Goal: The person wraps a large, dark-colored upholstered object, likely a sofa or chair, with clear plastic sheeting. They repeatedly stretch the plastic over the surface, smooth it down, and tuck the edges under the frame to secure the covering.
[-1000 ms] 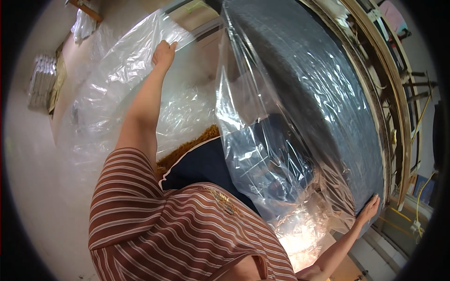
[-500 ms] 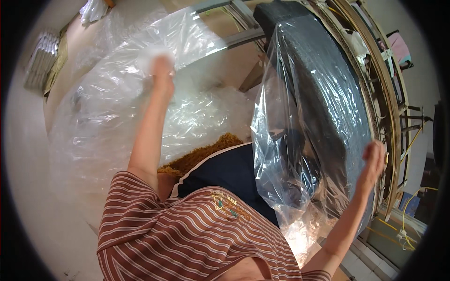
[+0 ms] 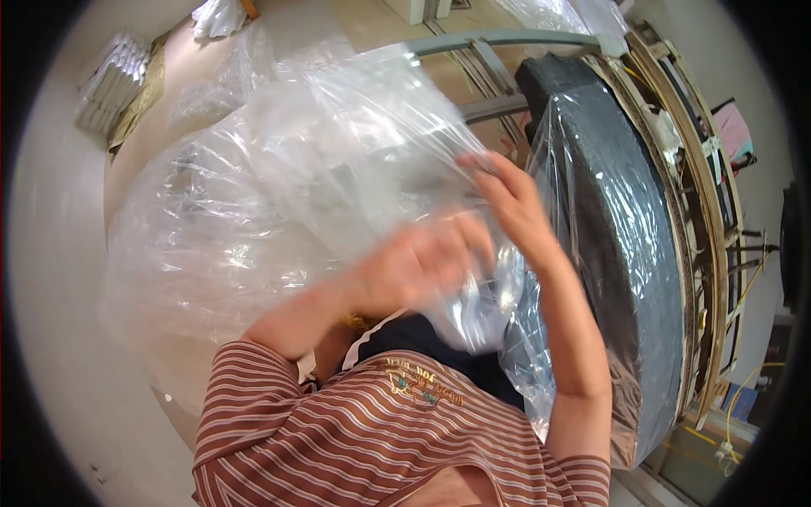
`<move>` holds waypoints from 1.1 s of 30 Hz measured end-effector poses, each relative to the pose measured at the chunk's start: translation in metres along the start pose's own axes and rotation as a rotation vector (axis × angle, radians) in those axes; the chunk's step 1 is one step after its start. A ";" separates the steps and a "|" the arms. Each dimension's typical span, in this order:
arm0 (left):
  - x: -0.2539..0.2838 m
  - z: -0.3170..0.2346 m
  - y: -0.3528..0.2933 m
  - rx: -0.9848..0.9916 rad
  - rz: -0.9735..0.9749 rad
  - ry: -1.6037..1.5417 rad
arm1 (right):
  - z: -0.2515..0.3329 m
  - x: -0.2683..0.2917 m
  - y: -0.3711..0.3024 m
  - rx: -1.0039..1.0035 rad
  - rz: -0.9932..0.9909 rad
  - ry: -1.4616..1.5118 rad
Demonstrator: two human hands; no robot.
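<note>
Clear plastic sheet bunched; blurred left hand seemingly gripping it; right hand pinching edge.

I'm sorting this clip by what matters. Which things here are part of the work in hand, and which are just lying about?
In hand:
- clear plastic sheet, gathered by both hands
- left hand, blurred, on the sheet
- right hand, gripping the sheet
- dark grey padded panel, partly wrapped in plastic

Lying about:
- pale stacked bundle
- crumpled plastic
- wooden frame

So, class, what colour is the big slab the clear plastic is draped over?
Dark grey, seen in the head view: the slab under the clear plastic.
</note>
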State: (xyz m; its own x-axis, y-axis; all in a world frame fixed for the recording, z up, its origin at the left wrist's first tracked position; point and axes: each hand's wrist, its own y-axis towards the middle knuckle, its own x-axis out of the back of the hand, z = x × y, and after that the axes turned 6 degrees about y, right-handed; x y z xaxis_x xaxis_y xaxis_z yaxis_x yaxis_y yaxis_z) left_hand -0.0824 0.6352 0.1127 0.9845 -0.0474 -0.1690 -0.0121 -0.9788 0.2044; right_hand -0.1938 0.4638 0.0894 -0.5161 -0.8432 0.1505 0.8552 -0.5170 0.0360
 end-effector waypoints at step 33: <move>-0.273 0.068 0.154 -0.023 0.604 0.416 | 0.248 -0.087 -0.932 -0.415 -2.489 -0.696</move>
State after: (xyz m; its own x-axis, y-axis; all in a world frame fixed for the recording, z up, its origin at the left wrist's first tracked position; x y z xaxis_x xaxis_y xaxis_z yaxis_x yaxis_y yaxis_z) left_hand -0.3651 0.4843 0.1245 0.7927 -0.4932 0.3582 -0.5742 -0.8015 0.1670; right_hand -0.9342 1.0551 0.2878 0.1028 0.9569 0.2717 -0.8952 -0.0301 0.4447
